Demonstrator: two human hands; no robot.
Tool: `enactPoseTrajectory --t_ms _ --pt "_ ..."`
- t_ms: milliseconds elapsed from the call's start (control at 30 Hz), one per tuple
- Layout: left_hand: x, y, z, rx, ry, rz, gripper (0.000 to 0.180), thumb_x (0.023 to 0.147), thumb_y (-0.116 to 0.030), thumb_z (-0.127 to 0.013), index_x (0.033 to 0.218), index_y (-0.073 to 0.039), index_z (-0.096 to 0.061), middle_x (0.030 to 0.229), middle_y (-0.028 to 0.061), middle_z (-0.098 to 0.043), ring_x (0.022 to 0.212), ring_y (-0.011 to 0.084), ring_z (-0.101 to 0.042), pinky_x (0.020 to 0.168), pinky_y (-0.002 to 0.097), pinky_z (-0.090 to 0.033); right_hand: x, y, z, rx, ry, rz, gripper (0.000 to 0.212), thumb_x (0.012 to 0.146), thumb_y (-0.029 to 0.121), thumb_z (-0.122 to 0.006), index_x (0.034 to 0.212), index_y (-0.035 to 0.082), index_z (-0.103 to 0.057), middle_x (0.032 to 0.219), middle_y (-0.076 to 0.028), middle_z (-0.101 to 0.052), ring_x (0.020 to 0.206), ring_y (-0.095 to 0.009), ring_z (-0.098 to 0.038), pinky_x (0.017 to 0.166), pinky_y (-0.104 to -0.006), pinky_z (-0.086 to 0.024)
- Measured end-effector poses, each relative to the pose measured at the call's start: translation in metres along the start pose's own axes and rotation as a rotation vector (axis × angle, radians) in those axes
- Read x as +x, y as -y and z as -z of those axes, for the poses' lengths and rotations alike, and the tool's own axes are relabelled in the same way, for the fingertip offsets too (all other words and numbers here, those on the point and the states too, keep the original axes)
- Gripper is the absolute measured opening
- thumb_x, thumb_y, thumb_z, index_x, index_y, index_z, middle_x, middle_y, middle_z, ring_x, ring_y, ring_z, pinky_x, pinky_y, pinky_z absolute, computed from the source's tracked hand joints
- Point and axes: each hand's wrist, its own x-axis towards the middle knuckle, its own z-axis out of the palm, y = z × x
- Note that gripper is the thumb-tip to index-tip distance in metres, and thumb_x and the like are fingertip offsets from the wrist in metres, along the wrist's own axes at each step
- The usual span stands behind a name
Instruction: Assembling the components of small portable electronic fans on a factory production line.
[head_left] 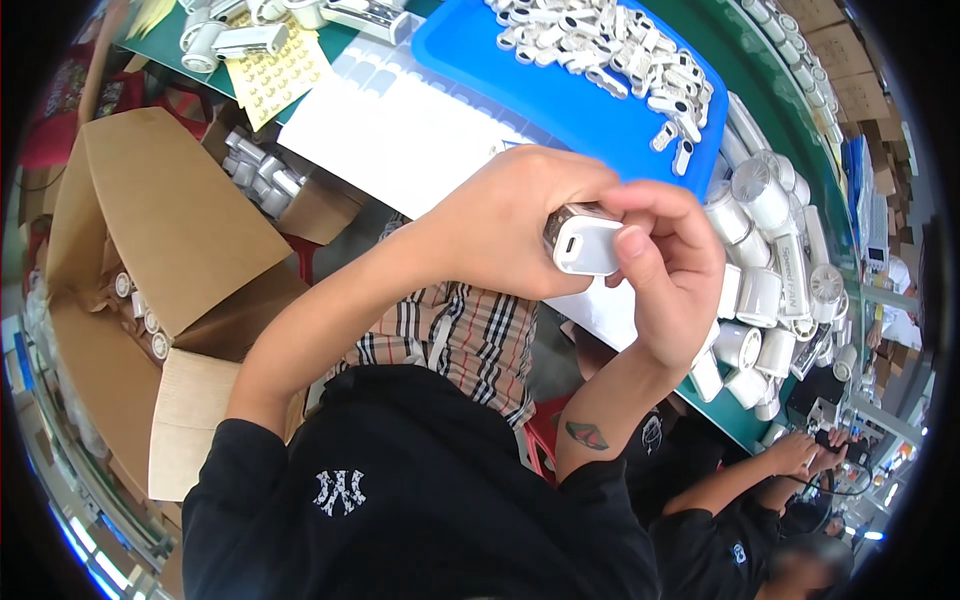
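Observation:
My left hand point(520, 220) is wrapped round a small white device point(592, 250), most of which its fingers hide. The end that shows is a smooth white face with a slot-shaped port, and one side looks dark and patterned. From the right, my right hand point(672, 270) has its thumb and forefinger against the edge of that white end. Below both hands lies a white sheet point(375, 165) on the table. A blue tray point(620, 125) just beyond holds many small white parts with dark oval marks.
White fan bodies point(760, 290) are heaped at the right on the green table point(730, 415). Yellow sticker sheets point(285, 70) lie at far left. A large open carton point(180, 220) stands at left, near a smaller box point(320, 208) of white parts. Another person's hands point(800, 452) work at lower right.

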Motion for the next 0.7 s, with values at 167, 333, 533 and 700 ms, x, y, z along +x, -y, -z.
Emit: enactPoseTrajectory --t_ms 167,333,533,700 --pt "0.013 0.004 0.007 -0.053 0.126 -0.057 0.027 0.062 -0.010 -0.073 0.087 -0.004 -0.065 0.083 0.0118 -0.067 0.078 0.0311 -0.066 0.069 0.0354 -0.052 -0.004 -0.010 -0.001 0.124 -0.189 0.053 0.024 0.100 0.009 -0.045 0.116 -0.005 -0.055 0.072 -0.005 -0.056 0.061 -0.009 -0.050 0.056 -0.0217 -0.040" --pt "0.040 -0.030 0.061 0.042 -0.192 -0.070 0.039 0.068 -0.019 -0.079 0.100 -0.007 -0.059 0.094 0.0071 -0.064 0.077 0.0194 -0.064 0.066 0.0314 -0.050 -0.016 -0.043 -0.006 0.133 -0.313 0.048 0.024 0.100 0.010 -0.047 0.118 -0.004 -0.054 0.070 -0.005 -0.054 0.060 -0.009 -0.050 0.057 -0.0221 -0.042" --pt "0.078 -0.029 0.227 0.373 -0.535 -0.098 0.050 0.070 -0.031 -0.079 0.110 -0.005 -0.062 0.099 0.0110 -0.067 0.089 0.0226 -0.065 0.084 0.0344 -0.051 -0.026 -0.071 -0.015 -0.033 -0.339 -0.093 0.022 0.096 0.006 -0.051 0.116 -0.002 -0.056 0.074 -0.003 -0.053 0.064 -0.008 -0.051 0.059 -0.0226 -0.046" --pt "0.022 -0.003 0.380 1.433 -0.370 -0.033 0.050 0.073 -0.030 -0.078 0.115 -0.007 -0.064 0.110 0.0133 -0.065 0.102 0.0279 -0.062 0.092 0.0385 -0.048 -0.027 -0.077 -0.022 -0.074 -0.367 -0.143 0.022 0.094 0.005 -0.054 0.115 -0.002 -0.057 0.076 -0.001 -0.053 0.065 -0.007 -0.051 0.060 -0.0217 -0.046"
